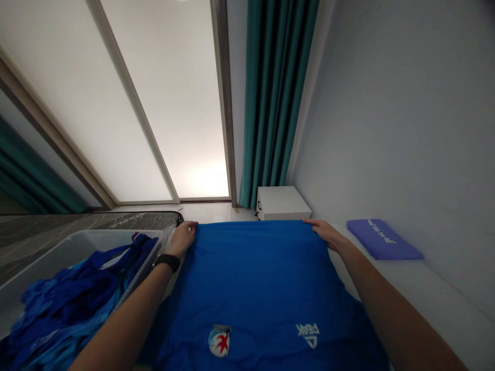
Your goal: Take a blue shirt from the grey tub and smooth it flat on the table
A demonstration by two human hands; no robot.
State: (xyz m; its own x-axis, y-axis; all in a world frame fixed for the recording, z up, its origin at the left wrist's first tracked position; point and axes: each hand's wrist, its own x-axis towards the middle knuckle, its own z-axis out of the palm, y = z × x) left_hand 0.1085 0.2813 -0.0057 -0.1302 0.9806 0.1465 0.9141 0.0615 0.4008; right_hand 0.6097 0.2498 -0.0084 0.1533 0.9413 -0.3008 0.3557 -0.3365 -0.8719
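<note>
A bright blue sports shirt (259,278) lies spread flat in front of me, with a round badge and a white logo near my body. My left hand (182,237), with a black band on its wrist, grips the shirt's far left corner. My right hand (327,234) pinches the far right corner of the same edge. Both arms are stretched forward and the far edge of the shirt is pulled straight between the hands.
A grey plastic bin (69,247) at the left holds a heap of several blue garments (65,304). A folded purple garment (382,239) lies on the white surface (425,288) by the right wall. A white box (282,202), teal curtain (276,98) and frosted glass doors stand beyond.
</note>
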